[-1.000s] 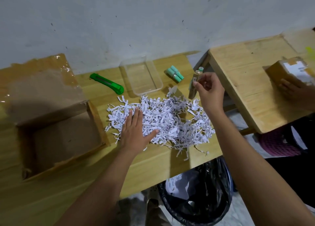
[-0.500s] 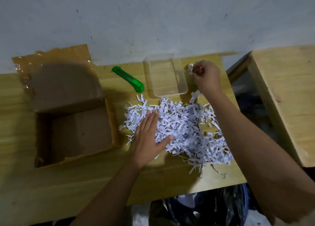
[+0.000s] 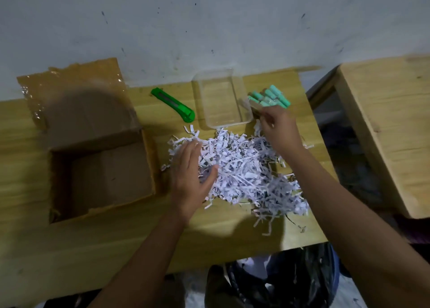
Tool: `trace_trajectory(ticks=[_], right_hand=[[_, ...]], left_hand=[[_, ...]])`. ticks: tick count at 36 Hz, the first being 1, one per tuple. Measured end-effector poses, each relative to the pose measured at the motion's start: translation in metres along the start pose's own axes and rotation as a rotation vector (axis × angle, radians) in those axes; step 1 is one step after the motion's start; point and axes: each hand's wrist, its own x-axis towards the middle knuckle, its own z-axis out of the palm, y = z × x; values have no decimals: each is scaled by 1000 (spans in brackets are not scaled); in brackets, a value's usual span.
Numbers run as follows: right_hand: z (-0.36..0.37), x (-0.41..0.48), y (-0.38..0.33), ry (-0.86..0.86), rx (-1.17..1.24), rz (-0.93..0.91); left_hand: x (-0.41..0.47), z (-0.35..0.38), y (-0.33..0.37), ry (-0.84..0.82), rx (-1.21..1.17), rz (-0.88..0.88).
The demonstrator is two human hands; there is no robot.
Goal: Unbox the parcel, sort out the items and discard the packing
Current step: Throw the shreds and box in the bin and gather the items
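Observation:
Shredded white paper (image 3: 246, 168) lies heaped on the wooden table (image 3: 139, 242). My left hand (image 3: 193, 179) rests flat and open on the heap's left side. The open, empty cardboard box (image 3: 104, 175) sits to the left. Beyond the heap, my right hand (image 3: 279, 128) has its fingers curled on the near end of a small brown tube with a teal cap (image 3: 253, 104). The tube lies beside several teal tubes (image 3: 272, 97), right of a clear plastic container (image 3: 221, 98).
A green utility knife (image 3: 173, 104) lies between the box and the container. A bin lined with a black bag (image 3: 290, 279) stands under the table's near right edge. A second wooden table (image 3: 391, 126) stands to the right across a gap. A white wall is behind.
My right hand carried the small tube away from the heap to the teal tubes beside the container, then drew back a little. My left hand stayed on the paper.

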Motion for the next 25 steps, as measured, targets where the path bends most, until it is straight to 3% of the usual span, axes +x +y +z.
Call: trace_trajectory(ticks=[6,11,14,18,25], right_hand=[[10,-39,14,-152,-107,-76],[2,-76,11,-238,-19,-67],[-15,-100,10,-170,58,-79],[-38,-142,24,5,135,85],[-45,-196,62,-209,-10,215]], left_hand=[[4,2,-8,-225,46,-268],[2,-2,-8,-292,32,-229],[-1,-5,-6,-272,-5,-174],[-7,-8,-5,-165,-57,-191],[7,2,-5,-207,-150,-379]])
